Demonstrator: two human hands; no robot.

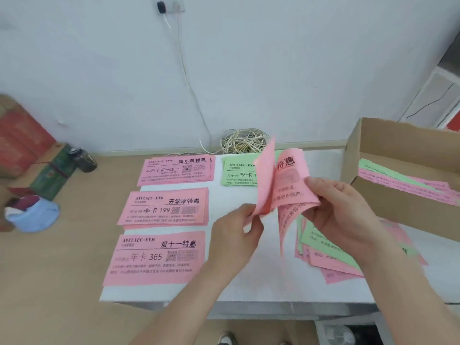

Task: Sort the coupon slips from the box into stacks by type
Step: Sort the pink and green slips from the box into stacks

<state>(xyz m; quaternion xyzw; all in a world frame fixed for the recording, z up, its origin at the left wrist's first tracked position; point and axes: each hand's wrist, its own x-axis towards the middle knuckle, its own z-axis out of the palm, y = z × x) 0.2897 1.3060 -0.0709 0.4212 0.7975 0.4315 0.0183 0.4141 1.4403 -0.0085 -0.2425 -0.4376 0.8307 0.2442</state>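
Hands: both reach in from the near edge and hover close together over the white board (249,282).
Left hand (236,235): thumb and fingertips pinch the lower edge of one pink slip (265,180). The slip is held away from the rest and curls upright with its plain side showing.
Right hand (348,215): fingers curl under the held bundle (293,192) of pink slips. The thumb presses on its printed face, and the palm is turned toward the left hand.
Step in hand: you are probably separating a single slip to read its type.
- Rub it between thumb and finger to be sure you lift only one sheet.
- Press the right thumb firmly so the bundle does not fan.
- Read the whole heading before you place the slip. The characters visible on the bundle also end the headings of all three pink stacks.
Loose pile (323,255): unsorted pink and green slips, fanned on the board beneath the right hand.
Near stack (156,257): pink, year card 365, at your left.
Middle stack (164,207): pink, season card 199, just behind the near one.
Far stacks: a pink stack (176,170) and a green stack (236,174) lie side by side. The green one is partly hidden by the lifted slip.
Box (398,205): cardboard, at far right, with more slips (403,183) inside.
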